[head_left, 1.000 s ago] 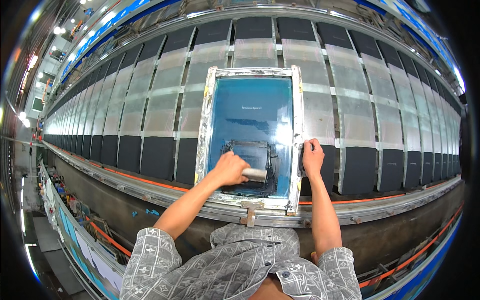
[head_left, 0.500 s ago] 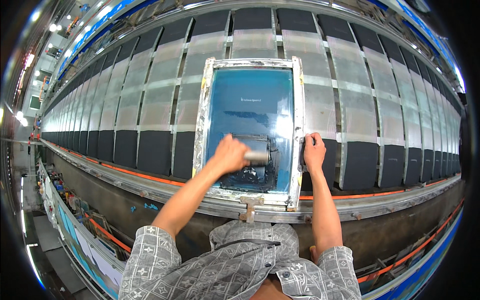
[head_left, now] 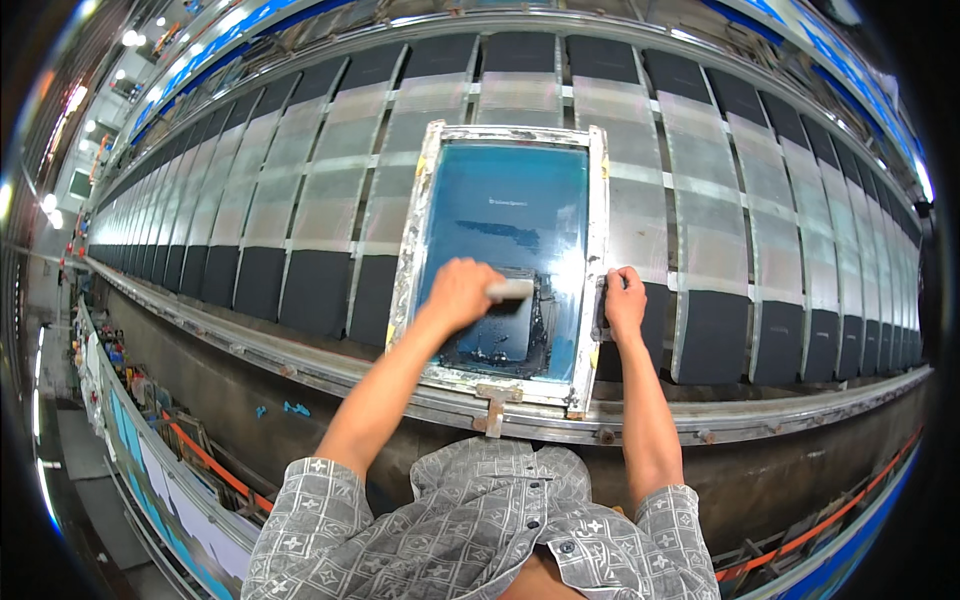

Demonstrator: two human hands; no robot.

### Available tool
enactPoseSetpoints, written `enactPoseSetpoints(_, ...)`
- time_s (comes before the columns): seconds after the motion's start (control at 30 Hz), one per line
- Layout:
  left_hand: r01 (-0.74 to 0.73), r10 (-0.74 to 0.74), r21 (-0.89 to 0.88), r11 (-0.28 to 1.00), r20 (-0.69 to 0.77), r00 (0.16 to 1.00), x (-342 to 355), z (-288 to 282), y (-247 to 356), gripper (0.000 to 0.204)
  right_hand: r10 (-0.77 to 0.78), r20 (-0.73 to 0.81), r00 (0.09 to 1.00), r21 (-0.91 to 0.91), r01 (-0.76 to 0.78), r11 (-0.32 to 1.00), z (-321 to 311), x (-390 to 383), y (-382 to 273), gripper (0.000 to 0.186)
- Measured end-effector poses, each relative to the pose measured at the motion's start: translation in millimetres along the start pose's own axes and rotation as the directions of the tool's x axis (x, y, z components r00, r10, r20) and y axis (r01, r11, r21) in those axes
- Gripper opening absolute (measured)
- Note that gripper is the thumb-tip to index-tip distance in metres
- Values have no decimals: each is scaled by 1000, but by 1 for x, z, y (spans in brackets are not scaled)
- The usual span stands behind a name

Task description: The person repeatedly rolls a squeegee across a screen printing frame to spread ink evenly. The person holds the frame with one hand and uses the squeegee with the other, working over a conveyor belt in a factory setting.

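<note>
Screen frame [head_left: 598,215] at the near edge of the long metal table [head_left: 750,422].
Black fabric pieces [head_left: 711,337] line the table's near and far edges; inside the frame, blue mesh [head_left: 480,180] carries dark ink [head_left: 505,340] toward its near edge. The hands are apart: the right hand [head_left: 626,300] bends its fingers at the frame's right edge, whether gripping I cannot tell; the left hand [head_left: 463,293] is wrapped around a pale squeegee [head_left: 514,290] over the ink's far side.
</note>
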State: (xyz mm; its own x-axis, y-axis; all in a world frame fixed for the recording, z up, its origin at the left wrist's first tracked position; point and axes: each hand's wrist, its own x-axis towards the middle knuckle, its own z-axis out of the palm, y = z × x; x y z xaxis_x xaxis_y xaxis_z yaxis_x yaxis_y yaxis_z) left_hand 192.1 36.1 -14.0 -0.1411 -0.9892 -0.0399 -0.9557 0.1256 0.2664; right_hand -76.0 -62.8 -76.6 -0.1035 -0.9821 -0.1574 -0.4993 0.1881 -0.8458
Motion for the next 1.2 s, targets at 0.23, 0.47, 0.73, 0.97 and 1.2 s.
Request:
enactPoseSetpoints(0.23,-82,83,14,997,-283,956,-134,6,47,40,14,-20,1000,80,-13,997,-5,-8,-42,22)
enactPoseSetpoints(0.47,15,-15,-3,1000,-83,996,-162,-36,-84,35,-96,-6,995,184,95,978,130,-66,-55,24)
enactPoseSetpoints(0.73,54,-51,-14,998,157,986,-166,-52,-125,26,-73,-47,996,48,75,996,158,-86,-90,24)
enactPoseSetpoints(0.97,-5,4,5,1000,109,994,-53,-72,-190,34,-53,-50,997,-65,50,997,161,-82,-89,26)
enactPoseSetpoints(1.2,-50,44,6,999,355,934,-103,-60,-159,31,-56,-73,996,-56,52,997,161,-88,-87,26)
